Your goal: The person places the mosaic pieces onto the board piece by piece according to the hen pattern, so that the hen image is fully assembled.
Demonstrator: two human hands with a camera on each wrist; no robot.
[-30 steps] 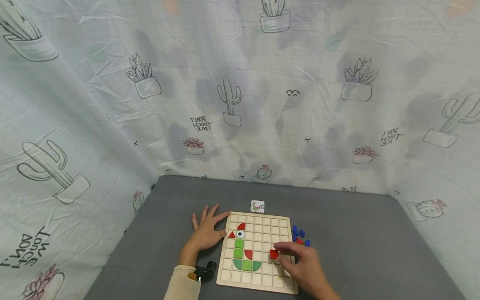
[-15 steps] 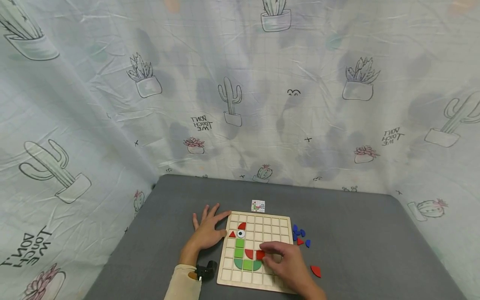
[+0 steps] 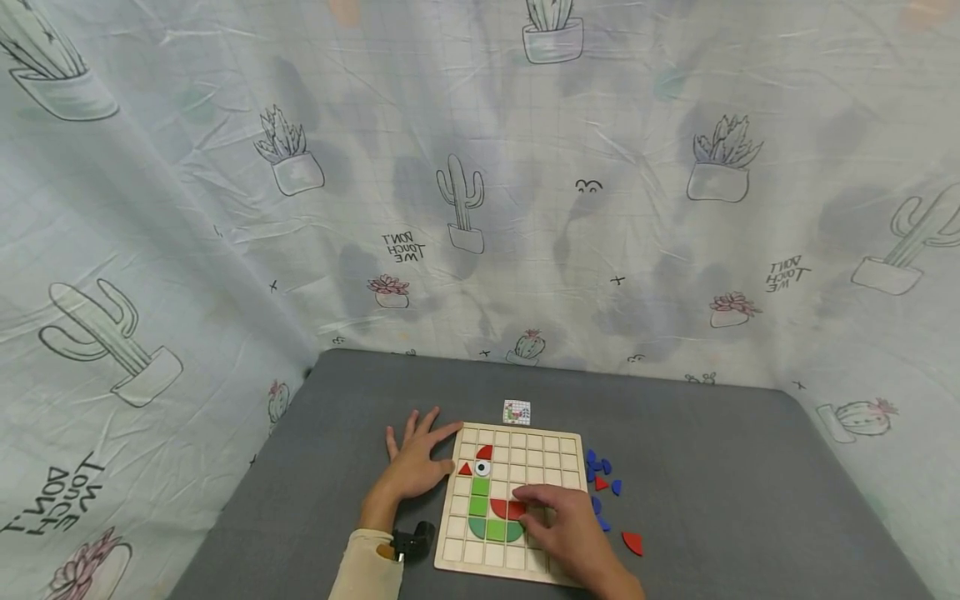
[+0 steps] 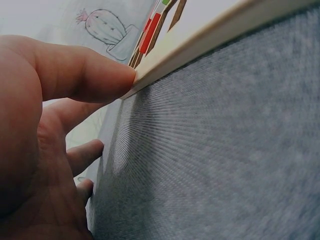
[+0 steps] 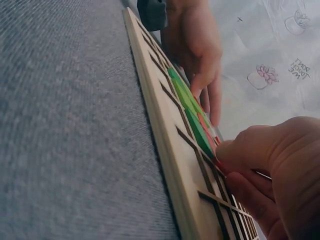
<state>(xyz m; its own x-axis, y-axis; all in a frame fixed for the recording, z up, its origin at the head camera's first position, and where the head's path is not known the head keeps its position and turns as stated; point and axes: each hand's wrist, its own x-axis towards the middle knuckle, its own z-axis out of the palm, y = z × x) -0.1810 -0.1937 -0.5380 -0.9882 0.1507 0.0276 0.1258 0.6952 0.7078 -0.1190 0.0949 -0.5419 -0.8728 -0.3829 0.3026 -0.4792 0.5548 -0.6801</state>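
Observation:
A wooden grid board (image 3: 557,460) lies on the table. My right hand (image 3: 566,529) pinches a red square tile (image 3: 514,510) at a cell beside a red quarter-round tile (image 3: 497,507); in the right wrist view the fingertips partly hide it. Below are a green square (image 3: 495,530) and dark green quarter-rounds (image 3: 513,531). Further up stand green squares (image 3: 478,495), an eye tile (image 3: 482,468), a red triangle (image 3: 465,469) and another red quarter-round (image 3: 484,452). My left hand (image 3: 414,467), fingers spread, touches the board's left edge with thumb and index finger.
Several blue pieces (image 3: 596,462) and a red triangle (image 3: 602,483) lie right of the board. A red quarter-round (image 3: 632,543) sits nearer the front. A small pattern card (image 3: 517,412) lies behind the board. Printed curtains (image 3: 525,208) surround the grey table (image 3: 712,467).
My right hand has moved left across the board with the red square, bringing it beside the red quarter-round. Loose pieces on the right have come into view. The left hand has stayed still.

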